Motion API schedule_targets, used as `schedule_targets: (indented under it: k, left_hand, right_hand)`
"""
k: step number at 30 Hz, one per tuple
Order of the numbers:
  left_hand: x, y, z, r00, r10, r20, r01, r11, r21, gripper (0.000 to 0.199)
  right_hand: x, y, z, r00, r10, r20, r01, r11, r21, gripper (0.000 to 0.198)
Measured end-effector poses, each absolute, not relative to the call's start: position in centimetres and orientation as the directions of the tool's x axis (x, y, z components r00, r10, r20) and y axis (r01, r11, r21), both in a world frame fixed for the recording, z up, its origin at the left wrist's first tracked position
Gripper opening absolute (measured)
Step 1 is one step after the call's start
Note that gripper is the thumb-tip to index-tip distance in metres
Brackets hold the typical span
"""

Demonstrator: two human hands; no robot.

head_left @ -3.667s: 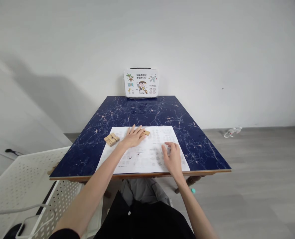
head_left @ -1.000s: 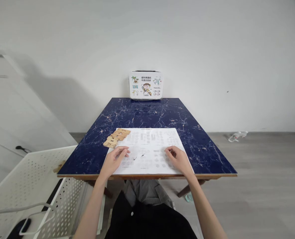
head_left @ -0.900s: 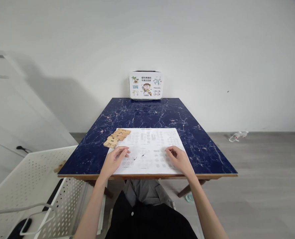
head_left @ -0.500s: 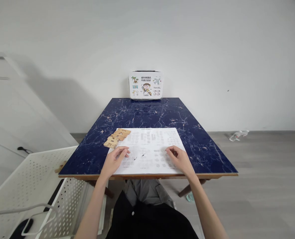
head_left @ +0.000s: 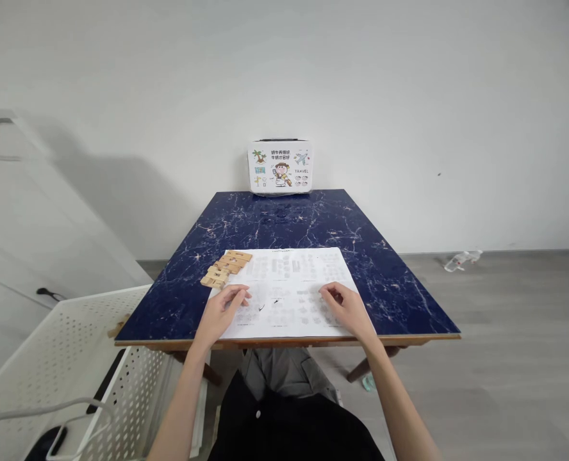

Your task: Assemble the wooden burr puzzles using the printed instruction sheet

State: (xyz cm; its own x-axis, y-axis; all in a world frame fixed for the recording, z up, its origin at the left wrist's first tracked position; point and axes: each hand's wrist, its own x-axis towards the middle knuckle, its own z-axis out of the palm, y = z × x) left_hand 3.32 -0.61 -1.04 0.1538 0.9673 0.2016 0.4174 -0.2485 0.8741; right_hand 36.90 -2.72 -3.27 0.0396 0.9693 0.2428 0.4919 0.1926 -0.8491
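A large white sheet (head_left: 284, 278) with faint printed diagrams lies flat at the near side of the blue marbled table (head_left: 289, 224). My left hand (head_left: 224, 310) rests on its lower left part, fingers loosely bent and apart, with nothing seen in them. On the lower right part rests my right hand (head_left: 346, 307); its fingers are curled with a gap to the thumb, and no object shows there. Several light wooden pieces (head_left: 227, 267) lie in a slanting group over the sheet's upper left edge, just beyond my left hand. Between the hands are two small black marks or bits (head_left: 261, 308), too small to name.
A white case (head_left: 280, 168) with cartoon prints stands at the table's far edge by the wall. Left of the table is a white perforated basket (head_left: 58, 346) with a grey cable (head_left: 39, 410) across it. A clear plastic item (head_left: 461, 260) lies on the floor at right.
The view has shifted very slightly, so the table and case appear a little lower. Both hands, the sheet and the wooden pieces keep their places.
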Motion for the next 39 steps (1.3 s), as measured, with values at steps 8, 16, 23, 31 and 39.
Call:
schedule_targets:
  k: [8,16,23,31,39]
  left_hand:
    - [3.4,-0.7,-0.9,0.152,0.968,0.198,0.409,-0.244,0.879,0.035]
    - [3.5,-0.8,-0.7,0.147,0.968,0.203,0.430,-0.248,0.868,0.035]
    - [3.7,-1.0,-0.6,0.130,0.969,0.210,0.464,-0.246,0.851,0.036]
    - [3.3,-0.8,-1.3,-0.018,0.820,0.572,0.780,-0.347,0.521,0.029]
    - [4.0,0.4,-3.5,-0.025,0.887,0.461,0.960,-0.107,0.259,0.070]
  right_hand:
    - [36.8,-2.9,-2.9,0.034,0.971,0.237,0.498,0.189,-0.846,0.036]
    - [36.8,-2.8,-3.1,0.049,0.966,0.254,0.502,0.196,-0.843,0.037]
    - [37.0,-2.8,-3.4,0.033,0.968,0.248,0.500,0.199,-0.843,0.038]
    - [37.0,-2.7,-3.6,0.040,0.968,0.247,0.495,0.195,-0.847,0.036]
    - [37.1,-2.6,-3.7,0.039,0.968,0.248,0.499,0.196,-0.844,0.037]
